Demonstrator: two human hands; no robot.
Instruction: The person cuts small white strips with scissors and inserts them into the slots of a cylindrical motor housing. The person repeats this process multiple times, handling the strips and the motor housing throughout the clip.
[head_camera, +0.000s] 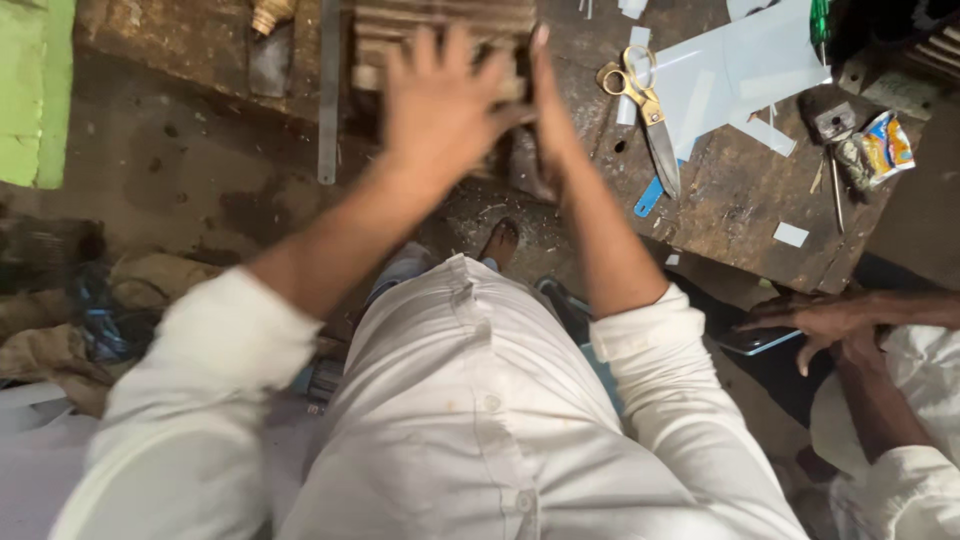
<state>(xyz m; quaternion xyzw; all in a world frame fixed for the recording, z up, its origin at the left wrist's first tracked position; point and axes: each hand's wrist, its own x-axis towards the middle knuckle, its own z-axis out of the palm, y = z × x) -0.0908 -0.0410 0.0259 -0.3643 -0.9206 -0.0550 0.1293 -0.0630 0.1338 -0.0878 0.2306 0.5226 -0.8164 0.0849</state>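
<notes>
Both my arms reach forward to a ribbed, rusty metal block (400, 22) at the top middle of the wooden workbench. My left hand (440, 105) lies flat over its front with fingers spread. My right hand (548, 110) presses edge-on against the block's right side, fingers straight. The lower part of the block is hidden behind my hands. I wear a white shirt with rolled sleeves, and one of my feet (500, 240) shows below on the floor.
Large brass-handled scissors (645, 110) lie on the worn workbench (740, 190) beside white sheet pieces (740, 70) and cut strips. A steel ruler (328, 100) lies left of the block. Another person's hand (820, 320) rests on a phone at the right. Rags pile up at the left.
</notes>
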